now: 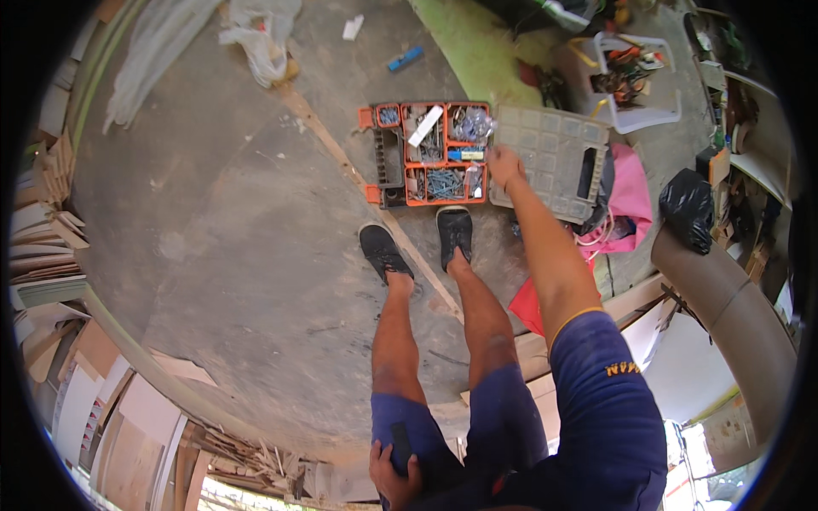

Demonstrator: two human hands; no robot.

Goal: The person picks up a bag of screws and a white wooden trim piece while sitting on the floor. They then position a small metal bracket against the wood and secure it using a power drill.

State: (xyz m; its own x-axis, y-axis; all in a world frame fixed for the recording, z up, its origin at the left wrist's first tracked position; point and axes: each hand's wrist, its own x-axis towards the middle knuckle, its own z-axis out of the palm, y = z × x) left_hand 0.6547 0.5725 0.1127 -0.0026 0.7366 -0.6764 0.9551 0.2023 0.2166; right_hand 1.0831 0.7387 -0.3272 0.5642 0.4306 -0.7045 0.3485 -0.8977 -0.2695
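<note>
On the floor in front of my feet lies an orange and black organizer box [446, 163], its compartments filled with screws and small hardware. Its clear lid [545, 157] is folded open to the right. My right hand [505, 165] is at the seam between box and lid, fingers closed; whatever is in them is hidden. Just left of those fingers sits a small blue and yellow pack [466, 155]. A white strip [425, 126] lies across an upper compartment. Down at my thigh, my left hand [394, 477] is closed around a black rectangular object [401, 449].
Beyond the lid stands a white plastic bin [673, 98] of tools. A pink bag [630, 198] lies beside the lid. A blue object [405, 59] rests on the floor farther off. A wooden strip [328, 140] crosses the floor. Stacked boards [128, 409] line the left.
</note>
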